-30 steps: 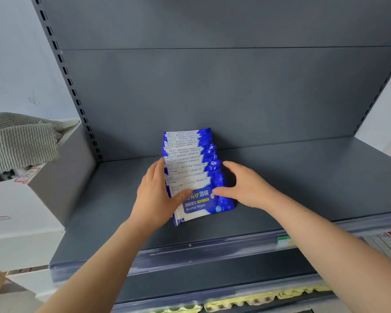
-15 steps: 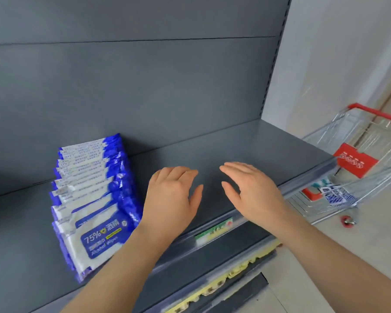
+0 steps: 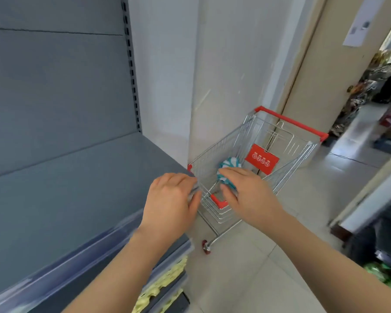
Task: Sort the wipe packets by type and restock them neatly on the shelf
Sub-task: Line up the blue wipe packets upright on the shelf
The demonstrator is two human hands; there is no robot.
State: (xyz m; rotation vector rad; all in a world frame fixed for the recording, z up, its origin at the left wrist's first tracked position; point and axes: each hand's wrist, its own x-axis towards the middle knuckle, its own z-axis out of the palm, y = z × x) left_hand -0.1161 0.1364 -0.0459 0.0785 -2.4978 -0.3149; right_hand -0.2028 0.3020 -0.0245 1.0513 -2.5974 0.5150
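Right now the teal-and-white striped wipe packet point(image 3: 230, 164) lies down inside the shopping cart point(image 3: 291, 123), ahead and slightly right of both hands. Its lower part is hidden, so I can't read its long axis. My right hand point(image 3: 248, 195) is nearer, fingers spread across the packet; I cannot tell whether they pinch it. My left hand point(image 3: 171, 199) hangs loosely curled, holding nothing, just beside the cart's near-left rim. Wire walls box the packet in, so I'd judge straight up the only exit, then left to the grey shelf point(image 3: 66, 188).
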